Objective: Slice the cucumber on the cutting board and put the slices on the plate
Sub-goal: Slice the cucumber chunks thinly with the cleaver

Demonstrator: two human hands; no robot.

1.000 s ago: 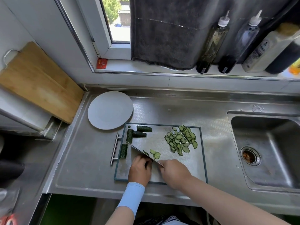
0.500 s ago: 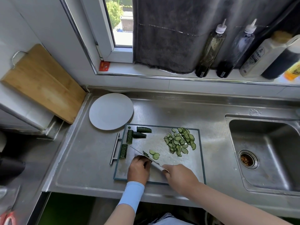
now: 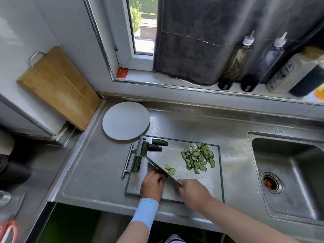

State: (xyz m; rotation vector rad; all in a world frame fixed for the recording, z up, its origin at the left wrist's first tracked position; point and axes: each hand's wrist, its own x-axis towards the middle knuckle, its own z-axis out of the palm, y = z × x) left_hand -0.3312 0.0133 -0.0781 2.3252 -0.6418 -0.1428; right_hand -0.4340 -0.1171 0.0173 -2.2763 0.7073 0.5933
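A steel cutting board (image 3: 177, 156) lies on the counter with a heap of thin cucumber slices (image 3: 198, 157) at its right. Two loose slices (image 3: 170, 169) lie beside the knife blade (image 3: 157, 168). Several uncut cucumber pieces (image 3: 154, 145) sit at the board's left end. My right hand (image 3: 192, 192) grips the knife handle, the blade slanting up-left. My left hand (image 3: 152, 185) has its fingers curled over a cucumber piece just left of the blade; the piece is mostly hidden. The round grey plate (image 3: 126, 121) behind the board holds nothing.
A sink (image 3: 287, 174) is sunk into the counter at the right. A wooden board (image 3: 57, 86) leans on the wall at the left. Several bottles (image 3: 235, 62) stand on the window sill. Red-handled scissors (image 3: 8, 232) lie at the lower left.
The knife and my right hand have shifted slightly toward me along the board. My left hand stays curled by the blade. The view has tilted a little.
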